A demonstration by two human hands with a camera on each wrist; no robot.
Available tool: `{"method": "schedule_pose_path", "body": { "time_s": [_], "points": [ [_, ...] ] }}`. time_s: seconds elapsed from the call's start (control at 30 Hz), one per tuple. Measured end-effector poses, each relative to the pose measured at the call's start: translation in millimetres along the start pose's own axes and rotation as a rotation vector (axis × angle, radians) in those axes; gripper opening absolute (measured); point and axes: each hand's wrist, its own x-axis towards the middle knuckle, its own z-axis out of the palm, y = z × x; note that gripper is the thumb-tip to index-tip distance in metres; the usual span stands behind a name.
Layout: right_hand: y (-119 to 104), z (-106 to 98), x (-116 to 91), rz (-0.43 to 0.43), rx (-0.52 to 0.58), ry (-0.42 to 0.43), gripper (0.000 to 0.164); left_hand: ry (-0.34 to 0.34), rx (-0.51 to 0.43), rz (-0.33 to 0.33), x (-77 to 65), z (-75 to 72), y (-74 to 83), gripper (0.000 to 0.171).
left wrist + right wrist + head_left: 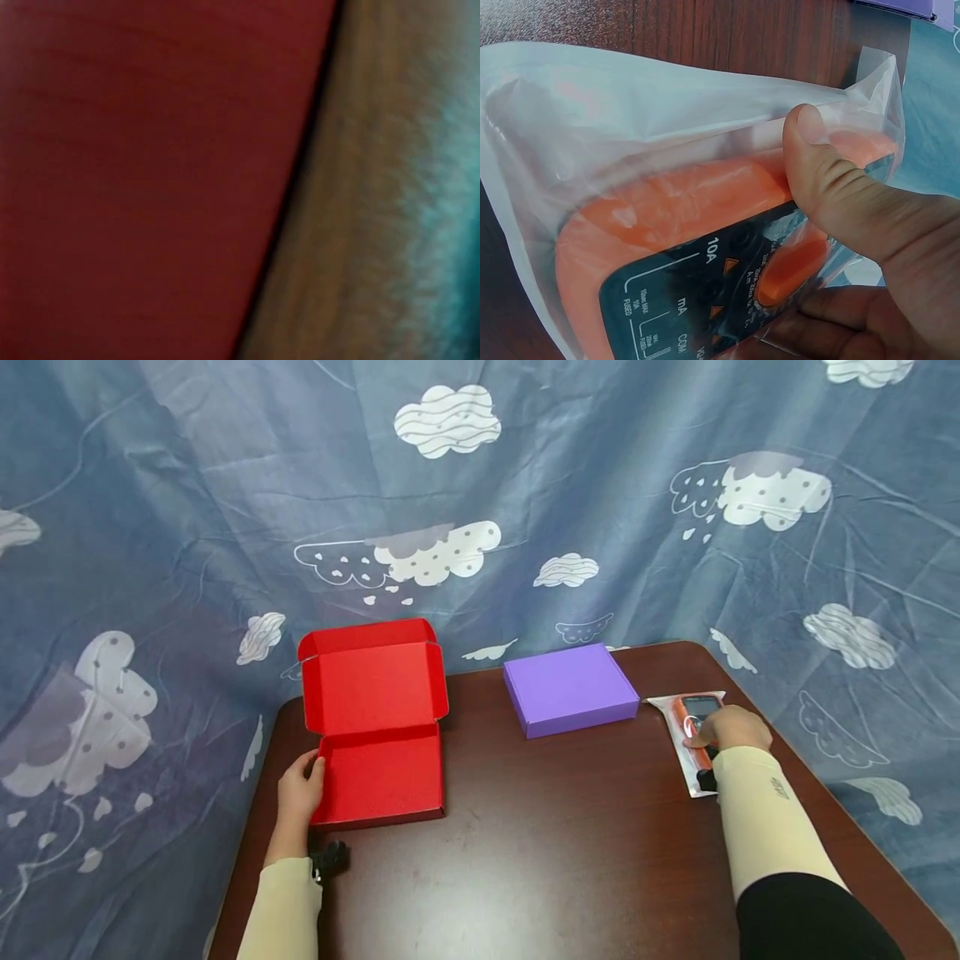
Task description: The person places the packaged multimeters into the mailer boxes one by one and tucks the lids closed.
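On the left of the table, in the head view, my left hand (300,789) grips the left side wall of a red cardboard box (382,781). The box's lid stands up at the back, and the inside shows bare red. In the left wrist view the red box wall (150,180) is blurred and fills much of the picture. At the far right, my right hand (738,731) holds an orange multimeter (675,195) inside a clear plastic bag (555,97). The thumb lies along one side and the fingers curl round the other; the meter's dial and sockets show between.
A closed purple box (573,685) sits at the back of the dark wooden table (540,835), between the red box and the multimeter. A blue cloud-patterned curtain (525,485) hangs close behind and along both sides of the table.
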Motion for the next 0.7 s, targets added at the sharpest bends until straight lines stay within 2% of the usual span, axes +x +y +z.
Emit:
{"method": "schedule_pose_path", "body": {
  "time_s": [0.2,0.43,0.7],
  "points": [
    [-1.9,0.1,-1.7,-0.015,-0.031,-0.001,0.098,0.051,-0.027,0.017,-3.3,3.2,-9.2,0.047],
    [-4.1,0.6,-1.3,-0.014,-0.022,-0.006,0.099,0.082,-0.076,-0.001,-4.5,2.2,-7.0,0.046],
    [-2.2,-0.7,-1.6,0.002,-0.019,-0.005,0.100,0.097,-0.068,0.013,-3.7,8.2,-4.6,0.045]
  ]
}}
